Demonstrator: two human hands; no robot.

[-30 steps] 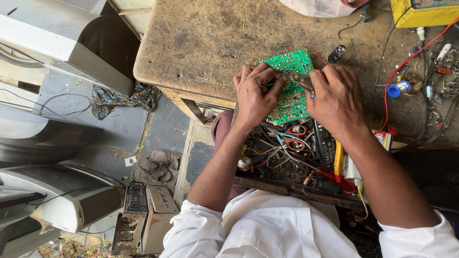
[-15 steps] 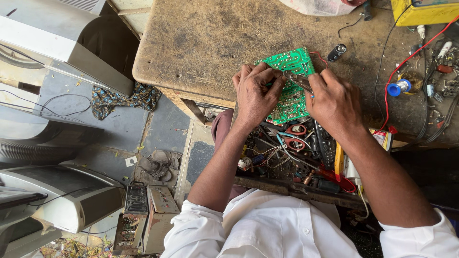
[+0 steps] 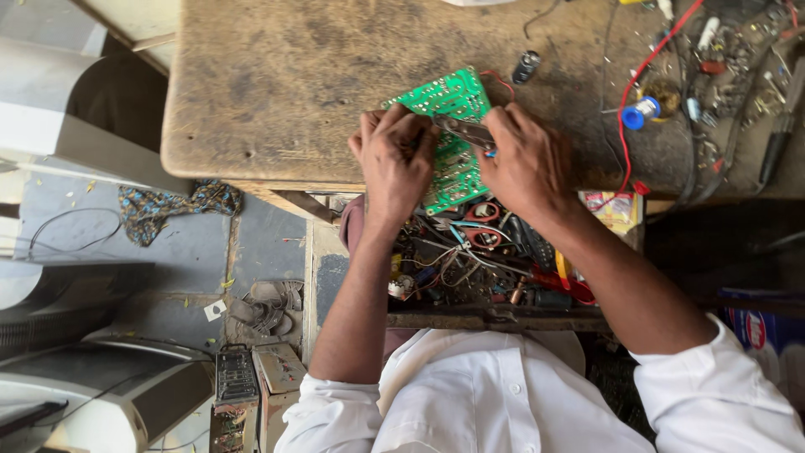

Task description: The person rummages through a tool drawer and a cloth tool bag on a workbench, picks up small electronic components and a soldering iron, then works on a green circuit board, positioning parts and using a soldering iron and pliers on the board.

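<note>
Head view: looking straight down at a worn workplace, told from left to right.
Floor: grey and dusty, with a crumpled patterned cloth [image 3: 172, 207] and a pair of dirty sandals [image 3: 264, 304] beside a curved white plastic casing [image 3: 92, 394].
Table: a scuffed, stained wooden table [image 3: 277, 92] with rounded corners and a rough, pitted top.
Left hand: the left hand [image 3: 394, 164] is closed on the near left edge of the circuit board, fingers curled over its face.
Circuit board: a flat green circuit board [image 3: 449, 101], rectangular and dotted with pale solder marks, lies tilted across the table's front edge between both hands, its lower end hanging over the drawer.
Pliers: dull metal pliers [image 3: 465, 130] are pressed against the middle of the board.
Right hand: the right hand [image 3: 524, 164] is wrapped tightly around the pliers' handles.
Drawer: an open drawer [image 3: 495, 317] below the hands is crammed with tangled wires, red-handled scissors [image 3: 482, 225] and small parts.
Right of table: a thin red wire [image 3: 625, 109] loops past a blue and white spool [image 3: 641, 113]; loose metal bits and tools are scattered beyond.
Clothing: white shirt sleeves, rolled up.
</note>
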